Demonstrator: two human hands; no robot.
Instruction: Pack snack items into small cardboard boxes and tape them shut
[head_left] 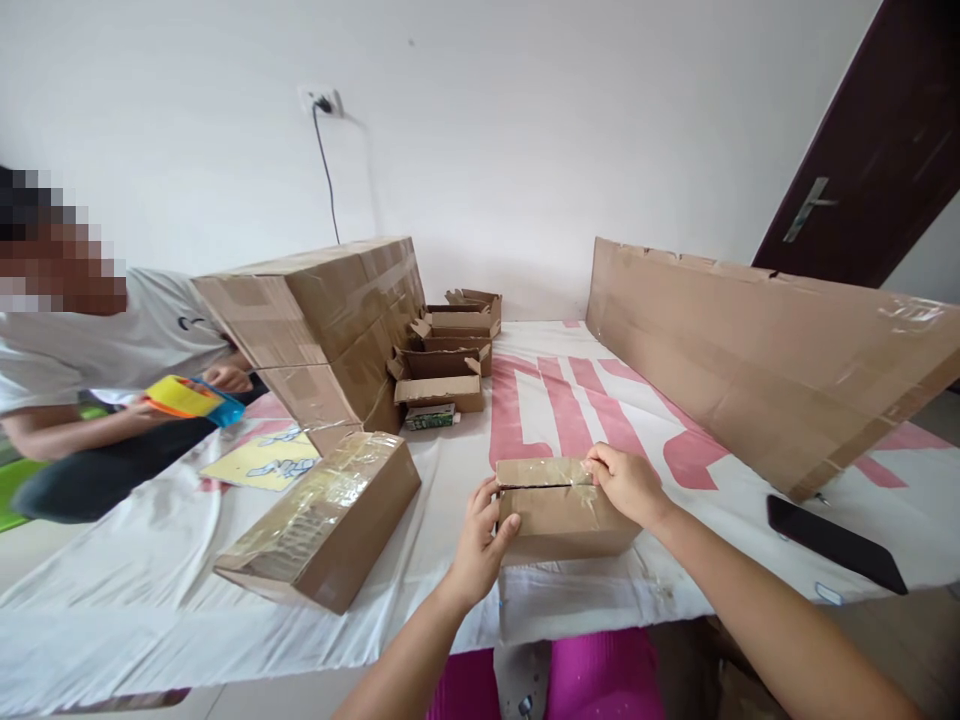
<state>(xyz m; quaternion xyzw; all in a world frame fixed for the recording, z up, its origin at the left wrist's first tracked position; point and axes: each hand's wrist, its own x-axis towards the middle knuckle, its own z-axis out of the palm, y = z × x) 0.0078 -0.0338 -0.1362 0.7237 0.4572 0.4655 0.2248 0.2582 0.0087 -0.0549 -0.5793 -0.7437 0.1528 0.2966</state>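
Note:
A small brown cardboard box (566,525) lies at the table's near edge in front of me. Its narrow top flap (544,472) carries shiny clear tape, and a dark gap runs between flap and body. My left hand (484,535) grips the box's left end, thumb on the near side and fingers behind the corner. At the right end, my right hand (624,484) is closed in a pinch on the flap's edge; whether tape is also between those fingers I cannot tell. A longer taped cardboard box (330,515) rests to the left.
Open cardboard boxes (442,390) line a tall cardboard stack (337,320). A big cardboard panel (750,350) stands right, near a black phone (836,542). A seated person (142,350) at left holds a yellow and blue object (191,398). White cloth (420,560) covers the table.

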